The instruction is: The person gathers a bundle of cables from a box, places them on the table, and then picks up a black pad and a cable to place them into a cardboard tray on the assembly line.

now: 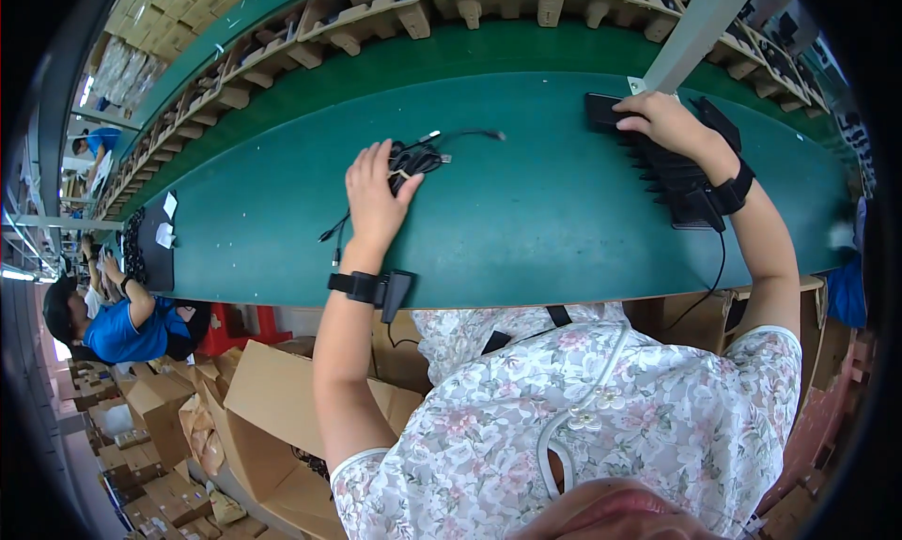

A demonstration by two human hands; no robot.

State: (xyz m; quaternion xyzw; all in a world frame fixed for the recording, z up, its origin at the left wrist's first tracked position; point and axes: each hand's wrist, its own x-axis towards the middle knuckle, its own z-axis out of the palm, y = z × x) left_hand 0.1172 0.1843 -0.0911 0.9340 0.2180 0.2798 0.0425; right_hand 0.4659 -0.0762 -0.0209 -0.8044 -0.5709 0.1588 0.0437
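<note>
— What lay beyond the green bench [526, 221]?
— Wooden racks [376, 19] ran along its far edge, with a grey post [700, 28] slanting up.
— And below?
— Open cardboard boxes [272, 418] crowded the floor, and a person in a blue shirt [127, 329] sat at the left.

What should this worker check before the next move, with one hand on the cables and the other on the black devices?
1. Left hand on the bundle of black cables: ok, palm and fingers rest on its near edge.
2. Cable bundle gripped firmly: cannot tell, the hand covers part of it.
3. Loose cable ends free of the hand: not ok, they trail beside the wrist.
4. Right hand on the top black device: ok, fingertips touch it.
5. Row of black devices lying steady on the green belt: ok, they lie lined up.
6. Wrist-strap wire clear of the devices: cannot tell.
</note>
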